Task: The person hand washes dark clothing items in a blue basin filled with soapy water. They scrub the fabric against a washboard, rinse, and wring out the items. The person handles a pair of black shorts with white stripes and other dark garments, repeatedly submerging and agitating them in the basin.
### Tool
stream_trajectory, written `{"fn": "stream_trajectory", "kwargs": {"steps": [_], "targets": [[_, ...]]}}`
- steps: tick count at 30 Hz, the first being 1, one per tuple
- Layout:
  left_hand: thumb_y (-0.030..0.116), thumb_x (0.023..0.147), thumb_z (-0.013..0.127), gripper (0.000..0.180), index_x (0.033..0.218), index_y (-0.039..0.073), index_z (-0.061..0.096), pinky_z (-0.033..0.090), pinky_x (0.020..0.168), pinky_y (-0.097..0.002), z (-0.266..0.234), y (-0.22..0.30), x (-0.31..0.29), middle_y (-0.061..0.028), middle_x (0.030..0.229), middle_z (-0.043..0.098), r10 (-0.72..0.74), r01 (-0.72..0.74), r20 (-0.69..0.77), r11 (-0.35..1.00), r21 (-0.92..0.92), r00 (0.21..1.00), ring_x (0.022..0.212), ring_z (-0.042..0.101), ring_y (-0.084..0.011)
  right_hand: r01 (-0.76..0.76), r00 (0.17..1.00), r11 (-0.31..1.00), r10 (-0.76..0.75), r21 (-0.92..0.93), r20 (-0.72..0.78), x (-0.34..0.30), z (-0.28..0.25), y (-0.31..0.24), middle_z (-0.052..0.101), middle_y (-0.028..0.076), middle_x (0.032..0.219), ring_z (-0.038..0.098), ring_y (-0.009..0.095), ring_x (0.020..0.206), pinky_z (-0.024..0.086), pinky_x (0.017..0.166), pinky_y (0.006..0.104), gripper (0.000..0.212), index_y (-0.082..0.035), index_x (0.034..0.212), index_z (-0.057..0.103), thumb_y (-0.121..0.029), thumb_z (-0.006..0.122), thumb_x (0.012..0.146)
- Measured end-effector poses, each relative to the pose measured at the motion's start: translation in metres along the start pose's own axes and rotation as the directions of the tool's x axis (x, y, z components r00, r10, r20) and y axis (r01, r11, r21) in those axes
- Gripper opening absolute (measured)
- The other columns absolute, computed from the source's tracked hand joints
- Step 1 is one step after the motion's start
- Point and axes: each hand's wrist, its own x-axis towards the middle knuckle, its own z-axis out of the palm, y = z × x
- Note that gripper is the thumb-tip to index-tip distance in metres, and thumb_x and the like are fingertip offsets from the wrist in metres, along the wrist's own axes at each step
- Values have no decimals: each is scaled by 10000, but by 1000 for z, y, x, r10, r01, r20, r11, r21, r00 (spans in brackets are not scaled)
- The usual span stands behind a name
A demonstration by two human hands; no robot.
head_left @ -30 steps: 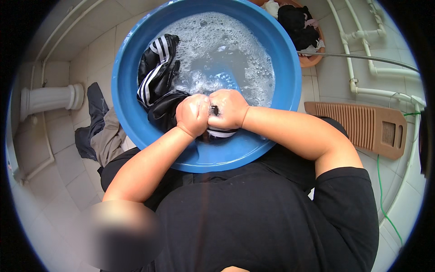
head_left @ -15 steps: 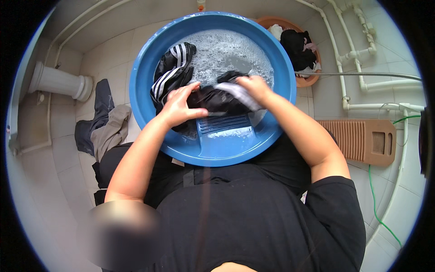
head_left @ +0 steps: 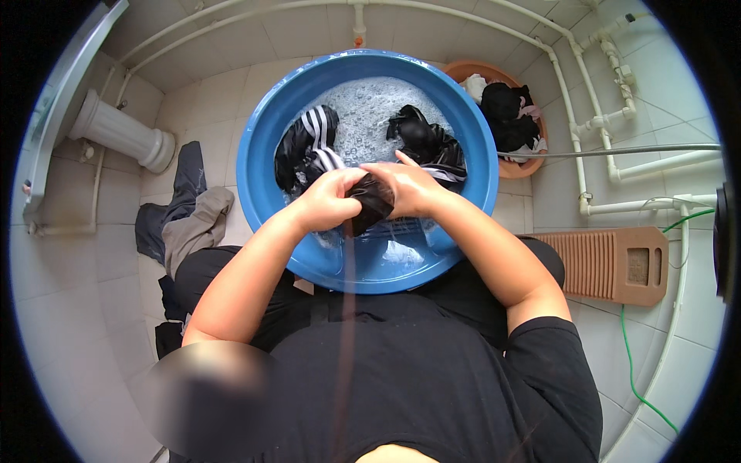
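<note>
A black garment [head_left: 372,205] of shiny cloth with white stripes lies partly in the sudsy water of a blue basin [head_left: 253,166]. One striped part rests along the basin's left side, another bunched at the right. Between them, at the near side, my left hand [head_left: 324,202] is closed round a fold of the cloth. My right hand [head_left: 405,187] grips the same fold from the other side, its fingers partly hidden. Below my hands is the basin's built-in ridged washboard [head_left: 397,229], largely covered by hands and cloth.
An orange-brown tub [head_left: 515,166] of dark and light clothes stands behind the basin at right. A brown washboard [head_left: 594,266] lies by my right knee. Grey and dark clothes [head_left: 193,224] lie on the floor at left. White pipes [head_left: 637,204] run along the right wall.
My hands have drawn together at the basin's near middle, the right one moving left and nearer. The garment's right part now lies in the water at right. The view has shifted slightly.
</note>
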Motion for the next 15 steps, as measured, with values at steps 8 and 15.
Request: {"fn": "stream_trajectory", "kwargs": {"steps": [8,15], "targets": [[358,845,568,526,1236,20,470,326,987,-317,-52,-47,56,-86,1186,529,96,-89,25,978,-188,995,1076,483,-165,44,990,54,128,998,-50,-16,-99,-2,620,103,898,598,154,739,517,658,278,359,26,1010,567,-136,606,692],[447,912,403,514,1217,50,524,338,992,-335,-65,-57,31,-97,1197,558,-426,374,25,764,-525,905,1129,490,-215,192,902,-433,431,881,15,12,-82,64,657,124,847,642,228,741,541,672,372,359,-39,936,610,-374,566,815]]}}
